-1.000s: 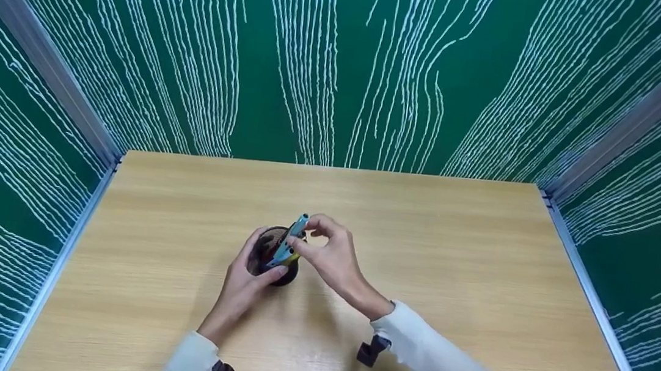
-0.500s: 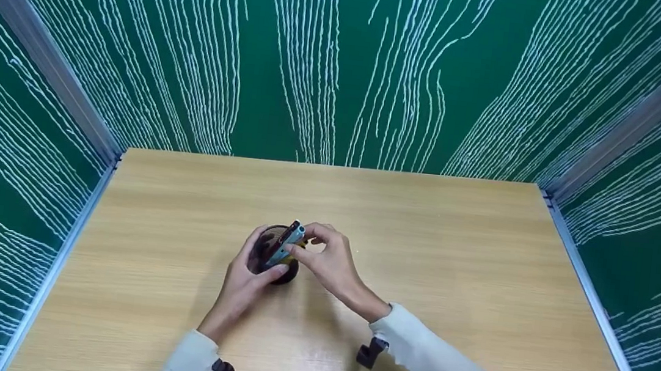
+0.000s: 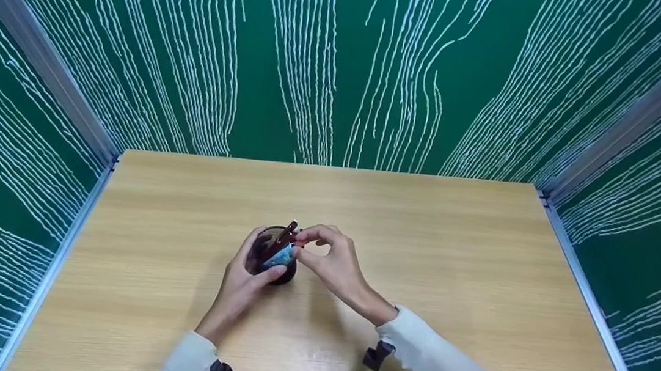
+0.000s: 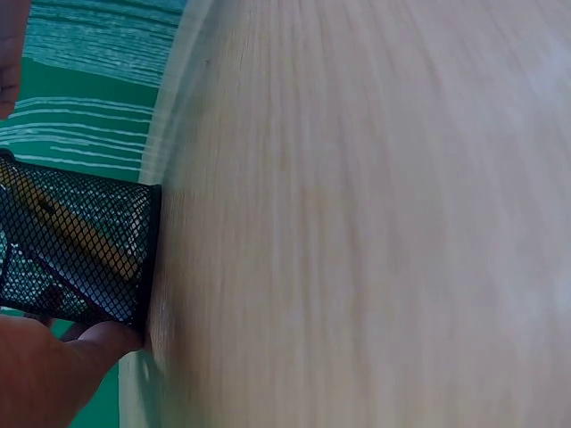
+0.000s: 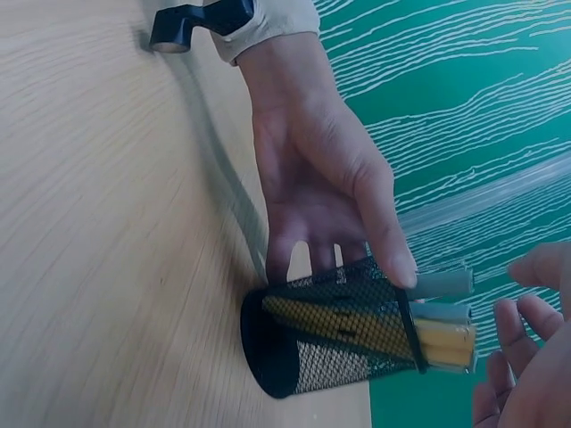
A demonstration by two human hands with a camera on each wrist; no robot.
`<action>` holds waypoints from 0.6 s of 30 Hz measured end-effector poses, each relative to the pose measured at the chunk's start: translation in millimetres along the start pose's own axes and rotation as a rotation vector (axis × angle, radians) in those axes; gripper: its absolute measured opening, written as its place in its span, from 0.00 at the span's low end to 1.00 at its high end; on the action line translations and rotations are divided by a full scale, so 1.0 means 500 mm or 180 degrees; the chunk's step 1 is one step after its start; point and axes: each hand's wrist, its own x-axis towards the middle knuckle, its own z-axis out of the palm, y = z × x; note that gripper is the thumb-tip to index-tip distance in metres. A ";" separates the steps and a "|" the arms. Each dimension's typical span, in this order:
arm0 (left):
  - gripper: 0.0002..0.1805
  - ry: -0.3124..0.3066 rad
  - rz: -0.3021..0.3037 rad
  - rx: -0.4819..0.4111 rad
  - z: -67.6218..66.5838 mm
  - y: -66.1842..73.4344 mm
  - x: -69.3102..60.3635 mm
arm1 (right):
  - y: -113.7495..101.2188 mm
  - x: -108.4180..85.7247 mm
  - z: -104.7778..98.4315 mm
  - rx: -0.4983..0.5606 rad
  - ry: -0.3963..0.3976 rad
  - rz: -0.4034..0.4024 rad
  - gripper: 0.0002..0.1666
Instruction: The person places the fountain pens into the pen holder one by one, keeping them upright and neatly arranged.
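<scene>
A black mesh pen cup stands upright on the table, with my left hand gripping its side, thumb at the near rim. In the right wrist view the left hand wraps the cup, its thumb by the rim. Yellow pens and a teal pen poke out of the top. A light blue piece and a dark red pen show inside the rim from above. My right hand is beside the rim; in its wrist view its loosely bent fingers are apart from the pens.
The wooden table spreads out around the cup. Green panels with white wavy lines rise at the back and both sides. Metal-coloured posts mark the corners. Small black wrist mounts hang at both sleeves.
My right hand lowered a light blue pen into the cup and its fingers have come off it. The left hand keeps its grip on the cup.
</scene>
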 end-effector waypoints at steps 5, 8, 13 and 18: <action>0.51 -0.0060 0.0000 0.0012 -0.002 -0.001 0.000 | 0.010 -0.017 -0.036 -0.0126 0.0031 -0.0013 0.09; 0.51 -0.0056 -0.0033 0.0015 -0.006 0.001 0.000 | 0.021 -0.025 -0.061 -0.0176 0.0040 0.0026 0.09; 0.55 -0.0051 -0.0097 -0.0063 -0.011 0.004 0.004 | 0.037 -0.035 -0.106 -0.0242 0.0102 0.0118 0.10; 0.56 -0.0071 -0.0130 -0.0112 -0.017 0.004 0.006 | 0.053 -0.044 -0.144 -0.0219 0.0214 0.0172 0.09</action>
